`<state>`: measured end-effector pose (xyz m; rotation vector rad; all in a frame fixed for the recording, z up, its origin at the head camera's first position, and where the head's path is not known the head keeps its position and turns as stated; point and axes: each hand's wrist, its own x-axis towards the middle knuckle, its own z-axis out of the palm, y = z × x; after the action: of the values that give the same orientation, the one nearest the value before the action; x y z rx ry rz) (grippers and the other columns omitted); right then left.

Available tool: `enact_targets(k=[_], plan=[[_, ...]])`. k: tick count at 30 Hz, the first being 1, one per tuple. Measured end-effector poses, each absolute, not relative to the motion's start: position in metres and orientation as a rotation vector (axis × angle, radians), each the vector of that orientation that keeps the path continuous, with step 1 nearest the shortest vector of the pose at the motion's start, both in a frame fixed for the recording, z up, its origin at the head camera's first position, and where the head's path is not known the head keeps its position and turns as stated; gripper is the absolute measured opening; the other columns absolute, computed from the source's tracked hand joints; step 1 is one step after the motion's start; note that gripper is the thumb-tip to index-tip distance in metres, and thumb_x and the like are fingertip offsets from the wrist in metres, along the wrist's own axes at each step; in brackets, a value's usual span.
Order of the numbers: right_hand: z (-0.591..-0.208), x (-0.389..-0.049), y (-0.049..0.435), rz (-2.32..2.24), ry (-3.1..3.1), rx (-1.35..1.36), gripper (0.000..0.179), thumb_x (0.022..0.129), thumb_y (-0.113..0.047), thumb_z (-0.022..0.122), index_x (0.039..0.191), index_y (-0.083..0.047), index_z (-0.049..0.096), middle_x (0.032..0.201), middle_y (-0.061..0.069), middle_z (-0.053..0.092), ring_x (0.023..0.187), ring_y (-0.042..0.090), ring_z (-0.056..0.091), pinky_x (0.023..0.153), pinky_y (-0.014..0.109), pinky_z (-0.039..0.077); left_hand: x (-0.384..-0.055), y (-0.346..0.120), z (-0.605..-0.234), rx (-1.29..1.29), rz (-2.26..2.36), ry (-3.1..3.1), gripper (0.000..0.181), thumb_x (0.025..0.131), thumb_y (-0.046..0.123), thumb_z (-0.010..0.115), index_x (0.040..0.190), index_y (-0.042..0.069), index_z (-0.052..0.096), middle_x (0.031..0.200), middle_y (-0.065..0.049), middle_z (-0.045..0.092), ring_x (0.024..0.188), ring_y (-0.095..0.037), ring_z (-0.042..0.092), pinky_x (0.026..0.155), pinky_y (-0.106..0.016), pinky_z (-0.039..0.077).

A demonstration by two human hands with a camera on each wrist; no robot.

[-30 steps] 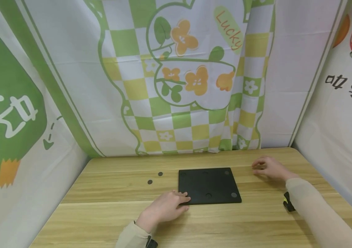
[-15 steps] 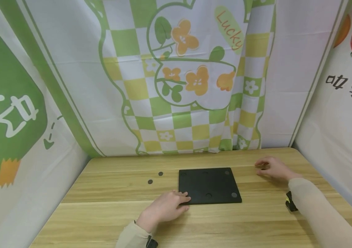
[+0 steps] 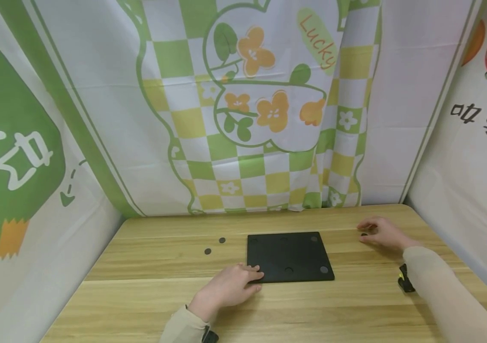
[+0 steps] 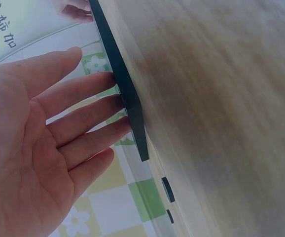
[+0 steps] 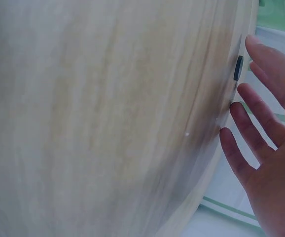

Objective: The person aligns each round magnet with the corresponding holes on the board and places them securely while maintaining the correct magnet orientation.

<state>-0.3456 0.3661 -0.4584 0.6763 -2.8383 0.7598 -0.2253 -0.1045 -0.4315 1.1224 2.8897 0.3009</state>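
Right hand (image 3: 383,232): in the past 1 second it has shifted a little toward 3 o'clock, farther from the black board (image 3: 277,255). In the right wrist view I see its fingers spread and relaxed, with no grip closed on anything.
Dark disc (image 3: 364,234): it shows now in the gap between thumb and fingers of this hand, where 0.5 seconds ago I could not make it out. It seems to lie on the desk (image 3: 162,295), between 2 and 3 o'clock from the board. If some fingertip touches it, I cannot tell.
Left hand (image 3: 228,284): it has kept its place, with extended fingertips resting at the 8 o'clock corner of the board. It is not clasping; I judge that it only steadies.
Black board: it lies flat and has not moved. I see round grey marks near its 2 and 4 o'clock corners, and fainter ones at 12, 6 and 10 o'clock; the hand covers its 8 o'clock corner.
2 loose discs (image 3: 207,251): both are apart from the board, between 9 and 10 o'clock, and unchanged.
Meaning for the work: my judgement is that the attention is now at the dark disc, and that no secure hold is shown yet.
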Motion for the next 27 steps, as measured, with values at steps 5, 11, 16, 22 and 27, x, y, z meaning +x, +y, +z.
enact_targets(k=[5,11,16,22,27], plan=[[-0.460,-0.346,0.369,0.795,-2.850,0.622,0.036,0.079,-0.025,0.077,0.105,-0.003,0.069,0.109,0.015,0.067,0.096,0.030,0.063,0.085,0.044,0.052,-0.225,-0.104,-0.430,1.125,0.302,2.894,0.035,0.095,0.031,0.057,0.125,0.015,0.064,0.133,-0.006,0.058,0.123,-0.025,0.055,0.107,-0.039,0.042],[-0.459,-0.342,0.371,0.848,-2.871,0.584,0.038,0.080,-0.028,0.077,0.107,-0.002,0.069,0.107,0.014,0.069,0.097,0.030,0.063,0.086,0.043,0.052,-0.225,-0.104,-0.431,1.135,0.295,2.901,0.035,0.094,0.031,0.057,0.124,0.015,0.064,0.132,-0.006,0.058,0.123,-0.025,0.055,0.107,-0.038,0.042],[-0.458,-0.340,0.374,0.886,-2.883,0.556,0.040,0.080,-0.030,0.076,0.107,-0.002,0.068,0.106,0.014,0.069,0.096,0.030,0.064,0.085,0.042,0.053,-0.226,-0.104,-0.432,1.136,0.291,2.896,0.035,0.095,0.031,0.057,0.125,0.015,0.064,0.133,-0.006,0.058,0.123,-0.024,0.055,0.107,-0.038,0.042],[-0.461,-0.339,0.378,0.915,-2.883,0.521,0.040,0.080,-0.032,0.076,0.107,-0.003,0.068,0.106,0.015,0.068,0.099,0.033,0.063,0.088,0.047,0.051,-0.227,-0.104,-0.432,1.140,0.292,2.892,0.035,0.095,0.031,0.057,0.125,0.015,0.064,0.133,-0.006,0.058,0.123,-0.024,0.056,0.107,-0.038,0.042],[-0.462,-0.339,0.380,0.922,-2.885,0.510,0.040,0.080,-0.032,0.076,0.107,-0.003,0.069,0.106,0.015,0.069,0.098,0.034,0.064,0.088,0.050,0.051,-0.226,-0.104,-0.431,1.135,0.294,2.890,0.035,0.095,0.031,0.057,0.125,0.015,0.064,0.133,-0.006,0.058,0.123,-0.024,0.055,0.107,-0.038,0.042]])
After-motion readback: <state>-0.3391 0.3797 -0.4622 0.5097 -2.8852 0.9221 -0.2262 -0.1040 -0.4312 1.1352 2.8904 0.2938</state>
